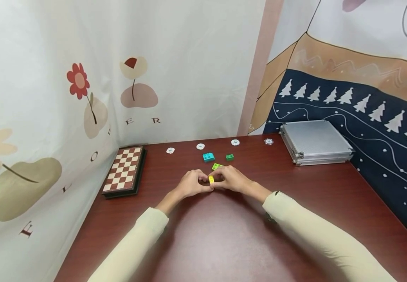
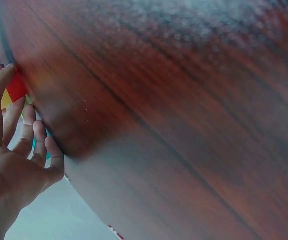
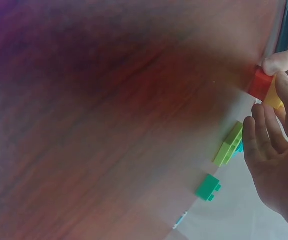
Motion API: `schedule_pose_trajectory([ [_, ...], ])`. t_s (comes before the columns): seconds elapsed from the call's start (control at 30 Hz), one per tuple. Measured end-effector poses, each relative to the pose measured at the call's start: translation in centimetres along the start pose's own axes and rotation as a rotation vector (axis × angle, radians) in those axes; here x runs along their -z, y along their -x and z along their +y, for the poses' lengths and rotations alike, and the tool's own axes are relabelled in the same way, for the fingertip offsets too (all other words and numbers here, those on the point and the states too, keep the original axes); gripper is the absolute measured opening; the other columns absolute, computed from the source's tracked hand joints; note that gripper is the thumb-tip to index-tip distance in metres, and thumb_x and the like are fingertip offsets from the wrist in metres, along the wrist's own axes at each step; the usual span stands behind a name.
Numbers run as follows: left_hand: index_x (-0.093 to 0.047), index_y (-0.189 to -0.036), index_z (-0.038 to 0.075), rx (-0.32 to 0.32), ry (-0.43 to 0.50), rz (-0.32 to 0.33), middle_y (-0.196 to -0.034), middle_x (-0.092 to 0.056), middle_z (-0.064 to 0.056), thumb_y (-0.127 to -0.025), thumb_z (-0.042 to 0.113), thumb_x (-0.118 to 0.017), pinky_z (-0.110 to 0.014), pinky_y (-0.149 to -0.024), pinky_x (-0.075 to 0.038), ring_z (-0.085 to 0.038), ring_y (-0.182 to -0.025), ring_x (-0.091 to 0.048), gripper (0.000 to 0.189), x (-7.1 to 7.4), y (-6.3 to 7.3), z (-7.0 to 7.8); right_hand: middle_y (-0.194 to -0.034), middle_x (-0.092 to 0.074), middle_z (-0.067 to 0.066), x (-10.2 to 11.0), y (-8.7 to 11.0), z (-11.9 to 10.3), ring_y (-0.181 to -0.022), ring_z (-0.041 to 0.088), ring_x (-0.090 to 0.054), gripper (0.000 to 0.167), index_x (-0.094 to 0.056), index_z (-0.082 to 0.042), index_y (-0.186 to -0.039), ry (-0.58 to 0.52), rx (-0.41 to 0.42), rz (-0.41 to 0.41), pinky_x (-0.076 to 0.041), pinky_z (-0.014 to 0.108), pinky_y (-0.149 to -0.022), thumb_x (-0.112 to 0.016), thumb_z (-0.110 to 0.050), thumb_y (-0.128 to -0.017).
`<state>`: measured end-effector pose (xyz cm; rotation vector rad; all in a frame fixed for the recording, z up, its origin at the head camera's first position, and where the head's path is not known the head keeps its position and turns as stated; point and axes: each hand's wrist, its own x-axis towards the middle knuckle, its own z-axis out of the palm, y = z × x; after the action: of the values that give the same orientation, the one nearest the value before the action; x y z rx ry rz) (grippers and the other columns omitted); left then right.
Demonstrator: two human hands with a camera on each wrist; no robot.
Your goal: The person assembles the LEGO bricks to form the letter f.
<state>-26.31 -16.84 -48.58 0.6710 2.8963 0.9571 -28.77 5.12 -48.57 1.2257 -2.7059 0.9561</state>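
Close above the table, a yellow toy building brick (image 1: 211, 179) and a red toy building brick (image 3: 259, 84) are pressed against each other between my two hands. My left hand (image 1: 191, 184) pinches the red brick (image 2: 17, 89) with thumb and finger. On the yellow brick (image 3: 272, 99), the thumb and finger of my right hand (image 1: 234, 179) hold from the other side. Just beyond the fingers lies a lime-green brick (image 1: 216, 166), partly covered by the right hand. Further back are a turquoise brick (image 1: 208, 157) and a small green brick (image 1: 229, 157), both studs up.
A folded chessboard box (image 1: 124, 170) lies at the left edge. The silver metal case (image 1: 316, 139) sits at the back right. Several poker chips, among them a white chip (image 1: 170, 150) and a dark-edged chip (image 1: 268, 141), line the back of the brown table (image 1: 203, 243).
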Motion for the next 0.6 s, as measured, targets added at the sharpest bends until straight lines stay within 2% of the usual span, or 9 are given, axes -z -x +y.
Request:
schedule_pose_trajectory([
  [0.27, -0.082, -0.095, 0.015, 0.001, 0.001, -0.002, -0.092, -0.069, 0.005, -0.08, 0.032, -0.091, -0.034, -0.081, -0.051, -0.012, -0.087, -0.061, 0.024, -0.2, 0.0, -0.1, -0.105, -0.075, -0.003, 0.2, 0.1, 0.0, -0.088, 0.01, -0.067, 0.034, -0.076, -0.011, -0.118, 0.016, 0.028, -0.022, -0.055, 0.024, -0.076, -0.082, -0.032, -0.091],
  [0.6, -0.083, -0.097, 0.016, 0.008, -0.017, -0.002, -0.092, -0.069, 0.007, -0.08, 0.036, -0.091, -0.036, -0.082, -0.05, -0.013, -0.089, -0.06, 0.027, -0.3, -0.1, -0.4, -0.112, -0.075, 0.005, 1.5, -0.2, 0.0, -0.099, 0.014, -0.073, 0.045, -0.071, -0.002, -0.127, -0.016, 0.066, -0.038, -0.059, 0.03, -0.084, -0.081, -0.029, -0.093],
])
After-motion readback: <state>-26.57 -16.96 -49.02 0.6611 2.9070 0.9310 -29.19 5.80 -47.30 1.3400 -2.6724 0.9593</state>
